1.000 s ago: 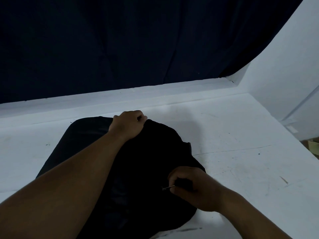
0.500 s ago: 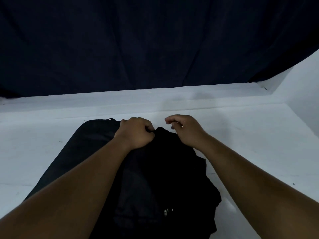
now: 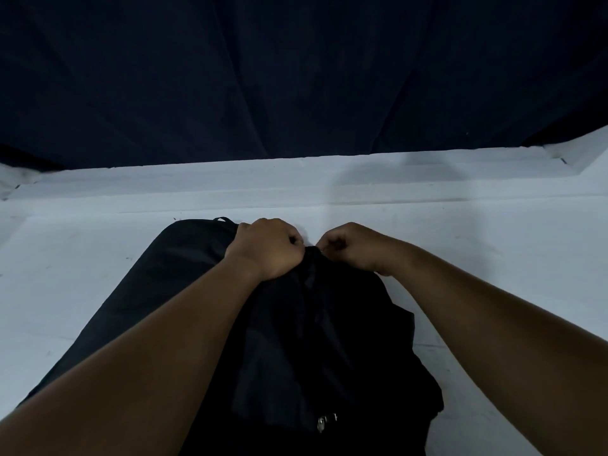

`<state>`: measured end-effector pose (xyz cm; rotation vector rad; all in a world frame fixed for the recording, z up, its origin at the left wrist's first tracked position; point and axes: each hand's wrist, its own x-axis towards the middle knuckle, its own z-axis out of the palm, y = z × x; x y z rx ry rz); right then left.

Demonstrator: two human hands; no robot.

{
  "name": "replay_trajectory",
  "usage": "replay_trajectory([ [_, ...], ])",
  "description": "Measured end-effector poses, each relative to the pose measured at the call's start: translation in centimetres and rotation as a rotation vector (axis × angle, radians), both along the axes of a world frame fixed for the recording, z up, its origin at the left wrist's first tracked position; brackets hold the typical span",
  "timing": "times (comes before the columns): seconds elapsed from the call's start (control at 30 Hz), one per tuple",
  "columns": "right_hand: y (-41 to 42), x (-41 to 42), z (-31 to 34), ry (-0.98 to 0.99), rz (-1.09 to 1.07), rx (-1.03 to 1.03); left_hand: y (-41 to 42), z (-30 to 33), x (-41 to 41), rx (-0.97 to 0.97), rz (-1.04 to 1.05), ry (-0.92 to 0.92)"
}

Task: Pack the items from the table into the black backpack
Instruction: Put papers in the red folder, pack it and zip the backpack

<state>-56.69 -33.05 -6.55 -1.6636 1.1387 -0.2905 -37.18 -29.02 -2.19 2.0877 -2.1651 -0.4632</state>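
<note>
The black backpack point(image 3: 322, 340) lies on the white table point(image 3: 493, 258), reaching from the near edge to the middle. My left hand point(image 3: 266, 248) is clenched on the fabric at the bag's far top. My right hand point(image 3: 352, 246) pinches a small metal zipper pull at the same top point, close beside the left hand. A second metal zipper pull point(image 3: 324, 421) rests low on the bag's front. A small loop handle point(image 3: 223, 219) sticks out at the far end. No loose items show on the table.
A dark blue curtain point(image 3: 296, 77) hangs behind the table. A raised white ledge point(image 3: 296, 182) runs along the table's back edge. White wall corners show at the far left and far right.
My right hand left the lower zipper pull at the bag's front and moved up to the top, beside my left hand, where it now pinches a pull. The camera tilted.
</note>
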Motion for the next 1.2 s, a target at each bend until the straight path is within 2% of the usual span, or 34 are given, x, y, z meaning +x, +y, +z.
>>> replay_trajectory([
  [0.13, 0.3, -0.1, -0.4, -0.001, -0.058, -0.242, -0.1, -0.2, -0.1, -0.01, -0.006, -0.015],
  [0.2, 0.5, 0.0, -0.5, -0.015, -0.07, -0.293, -0.1, -0.2, 0.0, -0.027, -0.003, -0.002],
  [0.37, 0.8, 0.4, 0.0, -0.186, -0.215, -0.059, 0.0, -0.3, 0.3, -0.041, 0.008, 0.056],
  [0.47, 0.5, 0.7, 0.3, -0.192, -0.279, -0.051, 0.1, -0.1, 0.2, -0.045, 0.008, 0.06],
  [0.53, 0.2, 0.8, 0.2, -0.172, -0.273, -0.144, 0.1, -0.2, 0.2, -0.044, 0.01, 0.056],
  [0.67, -0.2, 0.6, 0.1, -0.025, -0.113, -0.405, -0.1, -0.3, 0.2, -0.052, 0.017, 0.046],
  [0.77, -0.2, 0.1, -0.1, 0.004, -0.122, -0.503, -0.1, -0.3, 0.1, -0.06, 0.018, 0.04],
  [1.2, 6.7, -7.2, -0.3, 0.065, -0.375, -0.67, 0.1, -0.4, 0.0, -0.063, -0.007, -0.044],
])
